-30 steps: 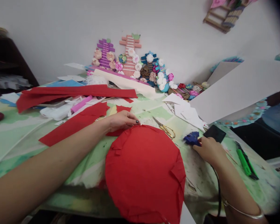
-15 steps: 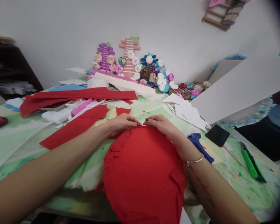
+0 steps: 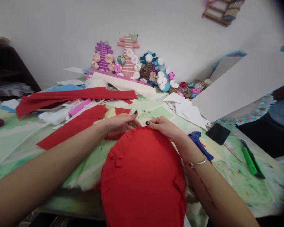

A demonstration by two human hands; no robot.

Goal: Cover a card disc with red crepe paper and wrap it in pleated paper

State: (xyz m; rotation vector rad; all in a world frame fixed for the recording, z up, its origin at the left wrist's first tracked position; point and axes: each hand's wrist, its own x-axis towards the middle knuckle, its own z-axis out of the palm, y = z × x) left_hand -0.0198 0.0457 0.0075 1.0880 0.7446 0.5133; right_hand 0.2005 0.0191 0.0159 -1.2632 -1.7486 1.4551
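Observation:
A rounded panel covered in red paper [image 3: 144,176] stands tilted toward me at the table's front edge, with folded paper flaps along its rim. My right hand [image 3: 164,127] pinches the panel's top edge between thumb and fingers. Just left of that grip, my left hand [image 3: 123,122] has its thumb raised and its fingers apart behind the rim. Whether those fingertips touch the panel's back I cannot tell. Beyond my left wrist lies a cut strip of red paper [image 3: 72,127]. A blue glue gun [image 3: 200,146] rests partly hidden behind my right forearm.
On the right lie a green utility knife [image 3: 252,160], a black flat square [image 3: 218,133] and white paper scraps [image 3: 188,112]. A large white board [image 3: 239,85] leans behind them. Decorated string crafts [image 3: 129,60] stand along the wall. More red paper [image 3: 80,94] lies back left.
My left hand has let go of the panel's top edge, lifting its thumb and opening its fingers. My right hand keeps its pinch. The view has shifted slightly.

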